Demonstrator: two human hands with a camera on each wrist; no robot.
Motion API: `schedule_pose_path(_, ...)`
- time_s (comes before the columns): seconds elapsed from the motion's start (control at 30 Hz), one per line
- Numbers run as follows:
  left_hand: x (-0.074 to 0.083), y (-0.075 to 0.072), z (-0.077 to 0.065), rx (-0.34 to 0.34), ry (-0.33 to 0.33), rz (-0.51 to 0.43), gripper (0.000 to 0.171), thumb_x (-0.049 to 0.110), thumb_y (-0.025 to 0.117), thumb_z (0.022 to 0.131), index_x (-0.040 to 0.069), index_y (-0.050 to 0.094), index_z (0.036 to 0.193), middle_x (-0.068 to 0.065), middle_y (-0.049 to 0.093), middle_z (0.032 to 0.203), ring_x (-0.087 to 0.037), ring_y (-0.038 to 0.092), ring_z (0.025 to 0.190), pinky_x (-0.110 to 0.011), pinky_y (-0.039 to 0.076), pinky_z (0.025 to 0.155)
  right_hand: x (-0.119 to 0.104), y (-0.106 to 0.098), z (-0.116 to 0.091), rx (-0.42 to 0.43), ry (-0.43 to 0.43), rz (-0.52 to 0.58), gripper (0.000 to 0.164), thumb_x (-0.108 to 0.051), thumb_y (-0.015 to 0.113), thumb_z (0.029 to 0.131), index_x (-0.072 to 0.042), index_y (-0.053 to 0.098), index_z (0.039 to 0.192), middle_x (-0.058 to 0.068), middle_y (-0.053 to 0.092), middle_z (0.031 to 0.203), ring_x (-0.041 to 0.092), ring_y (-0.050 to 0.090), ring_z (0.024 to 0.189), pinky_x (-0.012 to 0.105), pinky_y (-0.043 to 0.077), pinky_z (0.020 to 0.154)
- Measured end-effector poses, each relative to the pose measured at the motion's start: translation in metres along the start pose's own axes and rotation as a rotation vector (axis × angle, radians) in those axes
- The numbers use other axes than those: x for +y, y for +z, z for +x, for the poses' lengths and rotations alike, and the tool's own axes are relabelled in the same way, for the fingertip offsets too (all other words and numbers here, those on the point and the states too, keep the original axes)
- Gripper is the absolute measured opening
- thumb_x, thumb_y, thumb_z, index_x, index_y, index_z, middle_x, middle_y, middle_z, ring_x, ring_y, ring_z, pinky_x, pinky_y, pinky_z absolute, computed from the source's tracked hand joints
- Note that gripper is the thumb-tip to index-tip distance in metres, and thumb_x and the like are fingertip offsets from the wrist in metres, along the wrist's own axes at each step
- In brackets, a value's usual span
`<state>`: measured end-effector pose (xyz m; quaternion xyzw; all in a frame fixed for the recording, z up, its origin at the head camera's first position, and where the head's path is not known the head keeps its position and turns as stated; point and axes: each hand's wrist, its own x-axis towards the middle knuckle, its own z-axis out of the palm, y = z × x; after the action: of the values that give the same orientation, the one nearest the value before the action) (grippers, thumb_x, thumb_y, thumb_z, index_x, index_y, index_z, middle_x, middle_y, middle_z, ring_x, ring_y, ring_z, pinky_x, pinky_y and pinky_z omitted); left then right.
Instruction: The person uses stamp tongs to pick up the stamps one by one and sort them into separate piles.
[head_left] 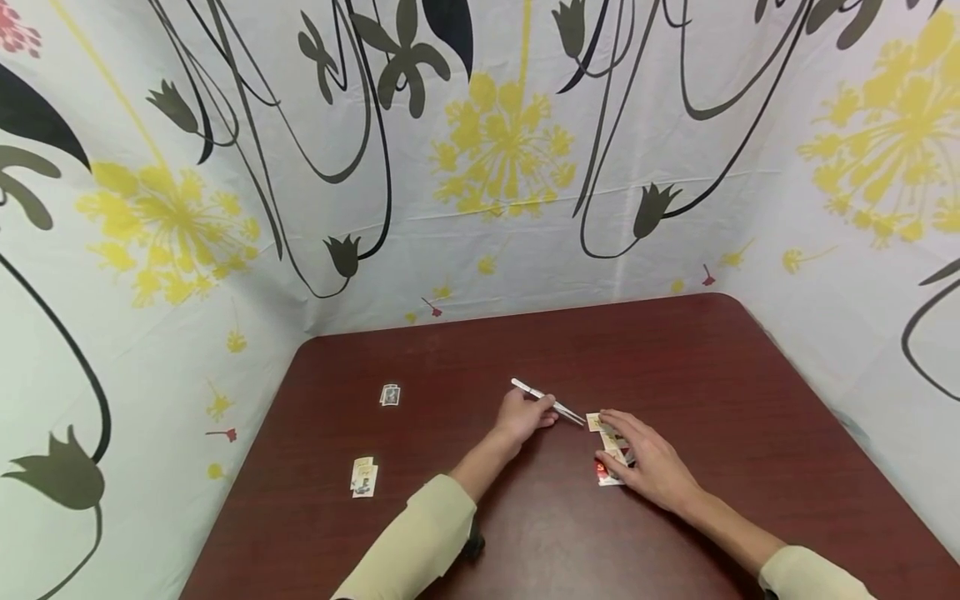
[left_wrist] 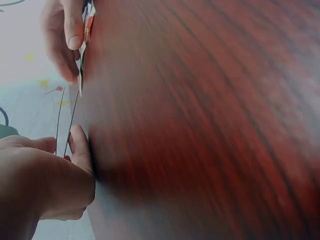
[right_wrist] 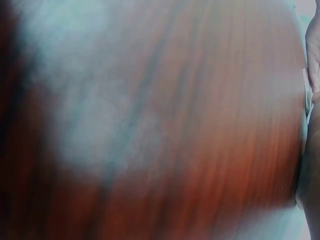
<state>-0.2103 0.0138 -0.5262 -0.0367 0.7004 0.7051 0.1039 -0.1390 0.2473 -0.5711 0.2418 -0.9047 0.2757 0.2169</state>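
In my left hand [head_left: 525,415] I pinch a pair of silver tweezers [head_left: 534,390] between thumb and fingers. Their two tips point right, spread a little apart in the left wrist view, toward a few small stamp-like paper pieces [head_left: 594,422]. My right hand [head_left: 654,460] lies over these pieces, with thumb and fingers spread and the fingertips on them. A piece with red print [head_left: 602,473] shows below the thumb. The hand hides part of the group. In the right wrist view, blurred tabletop fills most of the picture.
On the left of the dark red table [head_left: 465,358] lie two small groups of similar pieces: a dark-printed pair [head_left: 391,395] farther back and a pale overlapping pair [head_left: 364,480] nearer. A white cloth with flower print [head_left: 420,275] hangs behind the table and along its sides.
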Motion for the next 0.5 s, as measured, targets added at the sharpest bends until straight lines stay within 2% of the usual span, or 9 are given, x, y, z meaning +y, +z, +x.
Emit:
schedule_pose_path(0.23, 0.000, 0.007, 0.001, 0.027, 0.018, 0.114, 0.015, 0.008, 0.074, 0.099, 0.001, 0.064, 0.107, -0.016, 0.077, 0.087, -0.025, 0.079, 0.077, -0.030, 0.068, 0.070, 0.001, 0.002, 0.000, 0.021, -0.022, 0.004, 0.064, -0.020, 0.091, 0.083, -0.001, 0.065, 0.139, 0.012, 0.066, 0.139, 0.032, 0.065, 0.125, 0.049, 0.054, 0.097)
schedule_pose_path(0.5, -0.001, 0.012, 0.002, 0.035, 0.026, 0.129, 0.012, 0.004, 0.074, 0.098, 0.000, 0.065, 0.105, -0.016, 0.077, 0.084, -0.023, 0.078, 0.074, -0.030, 0.068, 0.069, 0.002, 0.002, 0.000, 0.016, -0.014, 0.007, 0.064, -0.019, 0.091, 0.084, -0.001, 0.064, 0.139, 0.012, 0.066, 0.139, 0.032, 0.065, 0.125, 0.054, 0.056, 0.096)
